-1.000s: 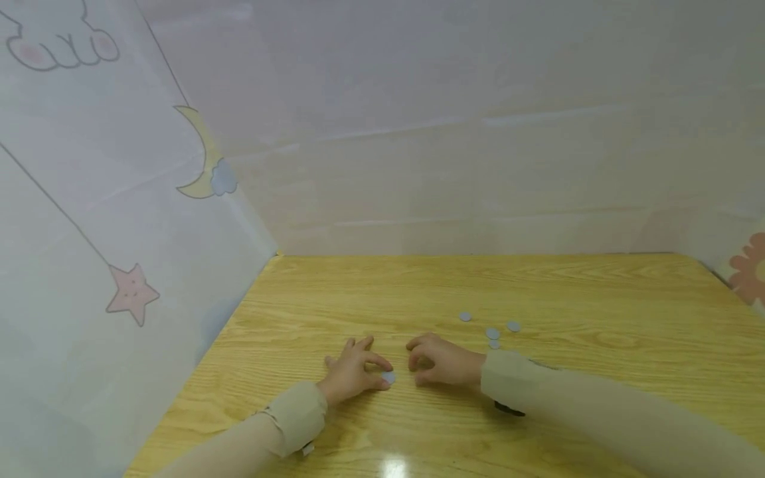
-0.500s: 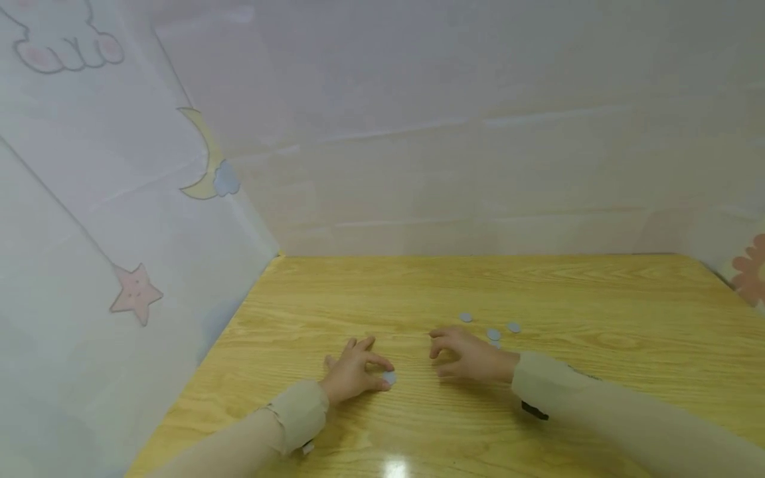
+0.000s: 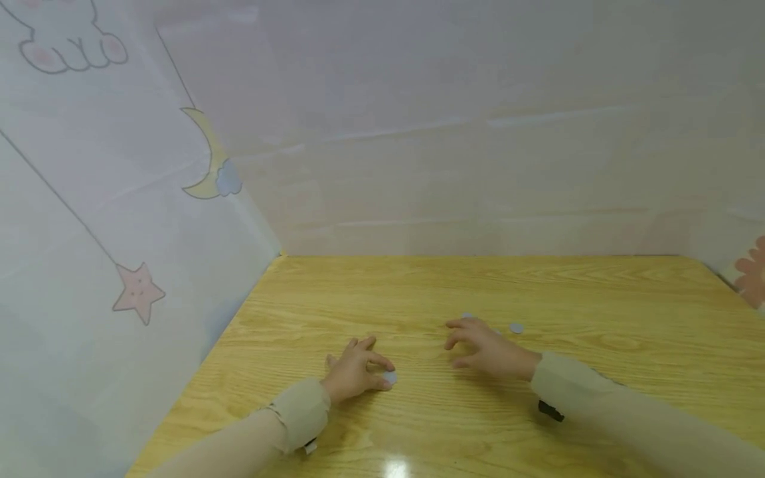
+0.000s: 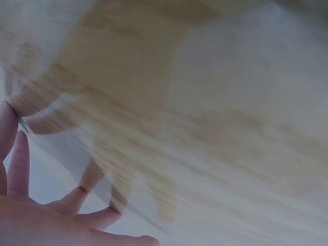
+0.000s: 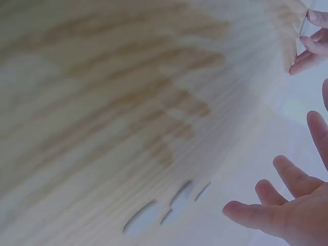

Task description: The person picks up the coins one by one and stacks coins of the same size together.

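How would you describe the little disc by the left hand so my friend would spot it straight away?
On the wood-grain table, find the person's left hand. Between the tips of its thumb and forefinger is a small, pale, round disc. It's the only one there: the other discs lie apart from it, near the right hand.

No readable text, labels, brands, numbers or signs in any of three views.
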Tool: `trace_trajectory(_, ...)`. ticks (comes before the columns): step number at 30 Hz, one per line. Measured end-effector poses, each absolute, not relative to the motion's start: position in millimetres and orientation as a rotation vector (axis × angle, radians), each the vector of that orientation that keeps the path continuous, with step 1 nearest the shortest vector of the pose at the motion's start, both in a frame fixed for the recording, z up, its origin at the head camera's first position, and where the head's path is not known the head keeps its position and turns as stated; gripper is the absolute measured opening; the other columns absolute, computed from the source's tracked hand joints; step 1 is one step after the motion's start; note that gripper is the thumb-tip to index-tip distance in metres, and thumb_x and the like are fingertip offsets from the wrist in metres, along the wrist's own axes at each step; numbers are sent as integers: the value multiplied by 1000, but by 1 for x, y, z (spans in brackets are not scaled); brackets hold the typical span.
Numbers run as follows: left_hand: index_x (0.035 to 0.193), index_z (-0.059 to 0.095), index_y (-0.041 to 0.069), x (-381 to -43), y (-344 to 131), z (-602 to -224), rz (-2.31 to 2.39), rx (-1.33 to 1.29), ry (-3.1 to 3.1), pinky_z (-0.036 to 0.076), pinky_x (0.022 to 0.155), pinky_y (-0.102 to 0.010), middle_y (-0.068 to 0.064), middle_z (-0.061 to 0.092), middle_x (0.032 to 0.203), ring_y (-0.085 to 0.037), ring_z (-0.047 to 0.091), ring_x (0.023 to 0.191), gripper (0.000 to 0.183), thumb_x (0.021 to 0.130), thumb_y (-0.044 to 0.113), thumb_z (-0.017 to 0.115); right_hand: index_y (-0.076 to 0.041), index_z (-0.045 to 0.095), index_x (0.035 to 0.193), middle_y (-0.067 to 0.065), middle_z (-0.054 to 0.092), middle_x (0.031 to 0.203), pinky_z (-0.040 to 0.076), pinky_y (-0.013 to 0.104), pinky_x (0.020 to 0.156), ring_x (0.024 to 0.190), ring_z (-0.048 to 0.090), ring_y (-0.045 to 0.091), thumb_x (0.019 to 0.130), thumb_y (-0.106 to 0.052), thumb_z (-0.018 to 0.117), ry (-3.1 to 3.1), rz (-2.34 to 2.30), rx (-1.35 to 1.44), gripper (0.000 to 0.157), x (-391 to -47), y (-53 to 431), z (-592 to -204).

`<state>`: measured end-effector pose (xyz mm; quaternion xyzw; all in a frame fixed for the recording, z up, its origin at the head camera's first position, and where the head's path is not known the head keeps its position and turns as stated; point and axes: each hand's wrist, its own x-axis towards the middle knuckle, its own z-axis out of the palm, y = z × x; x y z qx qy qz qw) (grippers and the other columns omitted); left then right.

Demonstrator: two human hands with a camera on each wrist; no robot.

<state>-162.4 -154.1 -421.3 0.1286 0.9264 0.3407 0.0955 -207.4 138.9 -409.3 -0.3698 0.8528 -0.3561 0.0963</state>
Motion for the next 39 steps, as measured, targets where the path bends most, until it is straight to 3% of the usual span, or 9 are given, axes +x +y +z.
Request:
trace_trajectory(17, 103, 75, 17, -162, -152, -422, 1023, 386, 2745, -7, 87, -85, -25, 31, 152, -56, 10, 139, 28, 77, 25, 80, -5, 67, 107, 33, 36, 143, 32, 71, 94, 130, 23, 56, 90, -17, 70, 2568, -1187, -1046, 21, -211, 167, -409)
trace_trajectory(25, 101, 74, 15, -161, -152, -423, 1038, 391, 2737, -8, 85, -86, -27, 30, 151, -59, 10, 137, 27, 76, 23, 80, -4, 67, 108, 35, 32, 144, 26, 75, 94, 131, 16, 58, 91, -17, 69, 2588, -1216, -1001, 21, -214, 179, -412)
trace_trajectory(39, 99, 74, 14, -158, -152, -418, 1035, 406, 2753, -6, 83, -87, -29, 32, 150, -61, 12, 136, 26, 75, 23, 80, -4, 69, 103, 35, 38, 140, 22, 77, 93, 127, 23, 58, 85, -12, 74, 2762, -1127, -988, 20, -222, 192, -410)
